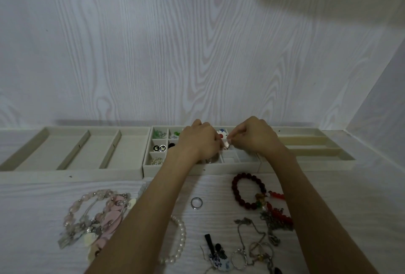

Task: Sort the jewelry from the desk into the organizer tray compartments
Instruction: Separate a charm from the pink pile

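While both hands work over middle organizer tray, three trays sit in row at far edge of surface. Left hand and right hand pinch small pink piece together above gridded compartments. Near side: red bead bracelet, pearl bracelet, silver ring.

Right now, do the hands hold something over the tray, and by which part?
Both hands, left and right, pinch a small pale pink piece at its two sides, over the middle organizer tray. What it is cannot be told.
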A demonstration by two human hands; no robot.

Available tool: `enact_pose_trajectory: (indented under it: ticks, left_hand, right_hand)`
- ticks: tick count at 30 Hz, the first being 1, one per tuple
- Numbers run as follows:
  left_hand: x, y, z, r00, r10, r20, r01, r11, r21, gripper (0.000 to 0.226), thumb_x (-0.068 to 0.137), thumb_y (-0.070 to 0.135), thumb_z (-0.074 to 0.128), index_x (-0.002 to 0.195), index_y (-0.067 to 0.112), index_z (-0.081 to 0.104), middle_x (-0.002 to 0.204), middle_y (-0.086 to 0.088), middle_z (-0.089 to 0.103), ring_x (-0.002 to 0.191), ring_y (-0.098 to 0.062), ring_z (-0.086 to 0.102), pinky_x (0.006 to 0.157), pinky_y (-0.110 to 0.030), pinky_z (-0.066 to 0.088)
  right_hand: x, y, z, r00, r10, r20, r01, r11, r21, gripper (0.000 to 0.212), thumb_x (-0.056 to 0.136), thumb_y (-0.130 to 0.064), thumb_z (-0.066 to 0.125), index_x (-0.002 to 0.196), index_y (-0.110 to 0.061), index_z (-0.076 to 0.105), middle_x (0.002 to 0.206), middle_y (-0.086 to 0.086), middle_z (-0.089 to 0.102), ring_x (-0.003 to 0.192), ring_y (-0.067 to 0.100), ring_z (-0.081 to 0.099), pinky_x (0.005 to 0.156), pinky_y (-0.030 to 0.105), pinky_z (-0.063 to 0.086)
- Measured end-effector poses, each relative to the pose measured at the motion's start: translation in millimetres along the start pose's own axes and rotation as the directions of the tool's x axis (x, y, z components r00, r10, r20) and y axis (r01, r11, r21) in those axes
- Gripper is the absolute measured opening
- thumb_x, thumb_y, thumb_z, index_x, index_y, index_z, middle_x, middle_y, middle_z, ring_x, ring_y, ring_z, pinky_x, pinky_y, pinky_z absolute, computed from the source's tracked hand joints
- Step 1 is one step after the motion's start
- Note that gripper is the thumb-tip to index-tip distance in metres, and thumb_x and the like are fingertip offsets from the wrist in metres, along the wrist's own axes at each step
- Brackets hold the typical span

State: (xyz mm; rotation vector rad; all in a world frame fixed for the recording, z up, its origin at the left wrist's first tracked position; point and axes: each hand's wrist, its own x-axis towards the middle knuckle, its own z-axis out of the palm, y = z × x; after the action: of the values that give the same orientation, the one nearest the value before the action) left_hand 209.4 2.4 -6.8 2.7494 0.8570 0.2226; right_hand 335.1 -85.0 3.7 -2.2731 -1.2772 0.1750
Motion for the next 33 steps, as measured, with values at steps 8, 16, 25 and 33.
enact_pose_trajectory:
  ticks: [8,16,25,33]
  left_hand:
    - [-3.8,3.2,-3.4,1.0,0.019,0.015,-0.019,1.0,0.004,0.036,0.097,0.024,0.039,0.118,0.037,0.064,0.121,-0.003,0.05,0.115,-0.022,0.038,0.093,-0.035,0.035]
    - [-5.2,5.2,-5.1,0.998,0.029,0.051,-0.03,0.999,0.023,0.037,0.097,0.023,0.038,0.119,0.038,0.063,0.126,-0.004,0.048,0.119,-0.022,0.036,0.095,-0.034,0.034]
    - [-20.4,1.6,-38.1,0.995,0.01,-0.103,-0.018,0.997,-0.074,0.032,0.095,0.028,0.045,0.121,0.032,0.063,0.129,-0.001,0.055,0.125,-0.02,0.037,0.093,-0.037,0.038]
    - [-122.1,-37.8,-75.4,0.977,-0.085,-0.194,0.043,0.977,-0.208,0.022,0.094,0.031,0.051,0.108,0.036,0.067,0.112,0.012,0.065,0.102,-0.008,0.06,0.084,-0.029,0.048]
  right_hand:
    - [-4.7,-14.1,-13.7,0.991,-0.019,0.129,0.045,0.978,-0.202,0.029,0.087,-0.009,0.054,0.089,-0.029,0.076,0.063,-0.014,0.05,0.054,0.006,0.042,0.048,0.019,0.03]
    - [-7.5,-16.1,-15.4,0.99,-0.006,0.139,0.039,0.971,-0.237,0.033,0.086,-0.006,0.052,0.094,-0.028,0.075,0.108,-0.003,0.068,0.067,0.008,0.05,0.055,0.02,0.035]
    - [-15.9,-24.9,-34.6,0.987,-0.111,0.12,0.123,0.987,-0.101,0.02,0.089,-0.017,0.057,0.094,-0.029,0.072,0.108,0.002,0.067,0.093,0.015,0.06,0.084,0.033,0.05]
    - [-61.3,-66.9,-33.1,0.961,-0.228,0.154,0.234,0.972,-0.02,0.017,0.089,-0.026,0.058,0.088,-0.038,0.07,0.093,-0.006,0.066,0.079,0.011,0.061,0.079,0.033,0.051]
